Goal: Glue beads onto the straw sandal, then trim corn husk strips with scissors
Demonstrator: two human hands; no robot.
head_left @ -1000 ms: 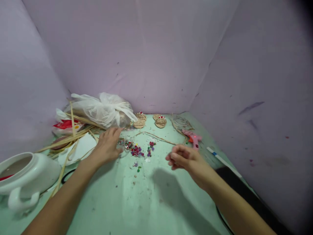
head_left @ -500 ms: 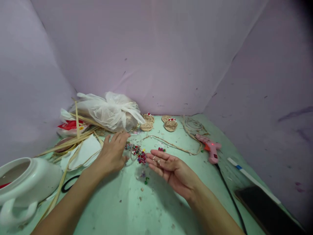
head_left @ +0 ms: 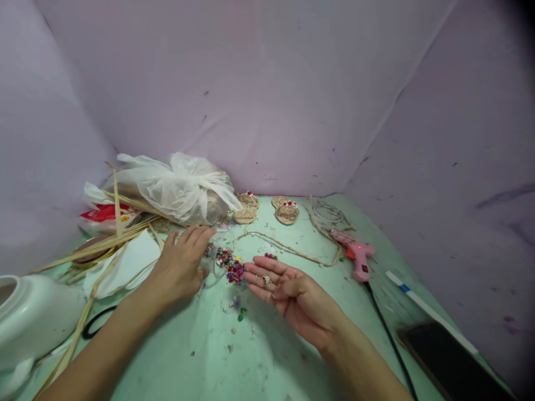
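Note:
My left hand [head_left: 181, 264] hovers, fingers loosely bent and apart, at the left end of a pile of small coloured beads [head_left: 234, 272]. A clear ring-like edge [head_left: 217, 266] shows beside it among the beads; the rest is hidden. My right hand [head_left: 288, 295] is turned palm up at the right of the pile. Across its fingers lies a small thin wire piece with pale beads [head_left: 266, 279], the thumb folded in close to it. A few dark red beads [head_left: 271, 255] lie just beyond the fingertips, and green beads [head_left: 241, 316] lie nearer me.
Two small woven slippers [head_left: 246, 209] with red and white beads stand at the back. A twine [head_left: 288, 245] runs toward a pink glue gun [head_left: 355, 253]. A phone [head_left: 443, 356] lies right; a plastic bag [head_left: 184, 189], dry strips [head_left: 121, 236] and a white pot [head_left: 37, 312] lie left.
The whole view has shifted slightly, so the table's things appear a little further left. Both hands keep nearly the same pose, and the small wire piece stays on my right fingers.

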